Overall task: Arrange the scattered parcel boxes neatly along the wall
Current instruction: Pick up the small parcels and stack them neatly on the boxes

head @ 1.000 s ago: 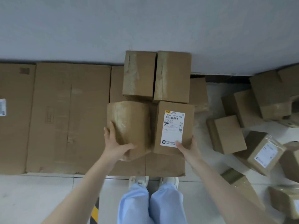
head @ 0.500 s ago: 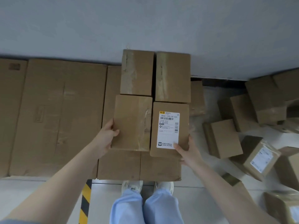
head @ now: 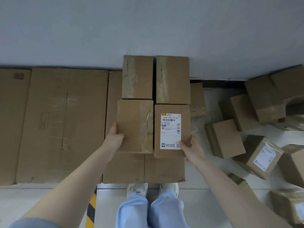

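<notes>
Centre frame: plain box (head: 134,125) is gripped by left hand (head: 115,139), labelled box (head: 171,129) by right hand (head: 191,149), seemingly for squaring into rows.

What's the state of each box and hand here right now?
Left hand: grips the plain box's left edge.
Right hand: grips the labelled box's near right corner.
Plain box: lies flat on the large box, taped shut.
Labelled box: flat beside it, label up.
Rear boxes: side by side against the wall, taped shut.
Boxes at right: scattered, several tilted.
</notes>
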The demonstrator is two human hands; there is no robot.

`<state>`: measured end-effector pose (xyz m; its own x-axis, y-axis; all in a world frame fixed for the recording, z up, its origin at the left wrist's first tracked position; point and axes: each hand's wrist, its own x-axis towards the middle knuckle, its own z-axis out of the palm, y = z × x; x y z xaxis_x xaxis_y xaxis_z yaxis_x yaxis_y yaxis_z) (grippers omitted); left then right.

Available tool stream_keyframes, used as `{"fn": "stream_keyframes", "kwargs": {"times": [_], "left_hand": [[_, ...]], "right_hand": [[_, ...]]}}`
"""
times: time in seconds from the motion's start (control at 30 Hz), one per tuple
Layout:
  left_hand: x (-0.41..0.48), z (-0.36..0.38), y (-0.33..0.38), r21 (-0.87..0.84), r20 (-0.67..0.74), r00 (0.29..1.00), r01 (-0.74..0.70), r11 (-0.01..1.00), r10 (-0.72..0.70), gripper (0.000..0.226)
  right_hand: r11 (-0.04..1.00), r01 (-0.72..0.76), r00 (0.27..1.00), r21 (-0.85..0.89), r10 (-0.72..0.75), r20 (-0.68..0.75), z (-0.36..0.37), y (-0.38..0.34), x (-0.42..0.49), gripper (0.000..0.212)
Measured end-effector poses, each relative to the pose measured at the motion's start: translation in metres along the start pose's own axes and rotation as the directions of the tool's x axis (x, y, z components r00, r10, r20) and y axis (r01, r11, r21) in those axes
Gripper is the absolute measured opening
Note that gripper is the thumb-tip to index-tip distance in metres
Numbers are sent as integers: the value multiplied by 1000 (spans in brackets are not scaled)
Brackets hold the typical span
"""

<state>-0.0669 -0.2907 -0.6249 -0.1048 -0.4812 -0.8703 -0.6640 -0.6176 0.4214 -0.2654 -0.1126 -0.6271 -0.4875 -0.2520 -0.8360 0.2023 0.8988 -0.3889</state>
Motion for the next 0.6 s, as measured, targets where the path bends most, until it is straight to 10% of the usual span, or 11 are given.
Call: {"fn": "stream_keyframes", "kwargs": {"times": [0.37, 0.6], "left_hand": [[-175, -39, 138, 327, -39, 957, -261, 908, 289, 55], [-380, 3, 234, 458, 207, 786, -604, 653, 582, 49]], "right_hand": [[970, 213, 961, -116, -229, -153, -138, -132, -161, 73], [895, 388, 853, -219, -439, -284, -235, -160, -357, 61]]}}
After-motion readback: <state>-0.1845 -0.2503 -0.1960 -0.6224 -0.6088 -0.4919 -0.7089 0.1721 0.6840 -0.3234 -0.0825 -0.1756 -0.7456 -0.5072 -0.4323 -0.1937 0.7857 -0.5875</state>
